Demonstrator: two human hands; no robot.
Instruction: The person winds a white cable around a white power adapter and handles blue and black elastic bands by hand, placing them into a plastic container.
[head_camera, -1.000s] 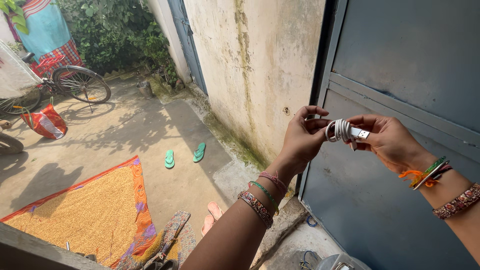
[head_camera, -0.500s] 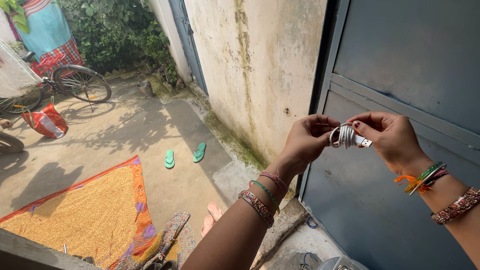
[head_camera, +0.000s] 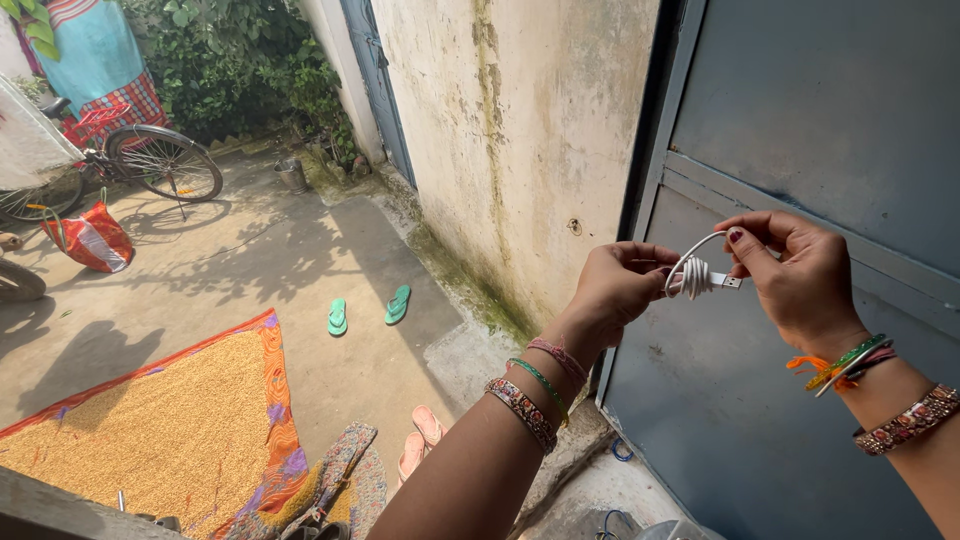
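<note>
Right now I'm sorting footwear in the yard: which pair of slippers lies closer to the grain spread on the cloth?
The green flip-flop pair, out on the open concrete by the orange-edged cloth; the pink pair lies lower, by the step.

We hold both forearms raised in front of us, bangles at each wrist; our left hand (head_camera: 620, 285) is curled into a loose fist, knuckles outward, fingers pinched shut at its right edge; our right hand (head_camera: 800, 275) faces it just beside, thumb and forefinger pressed together, the remaining fingers folded in.
</note>
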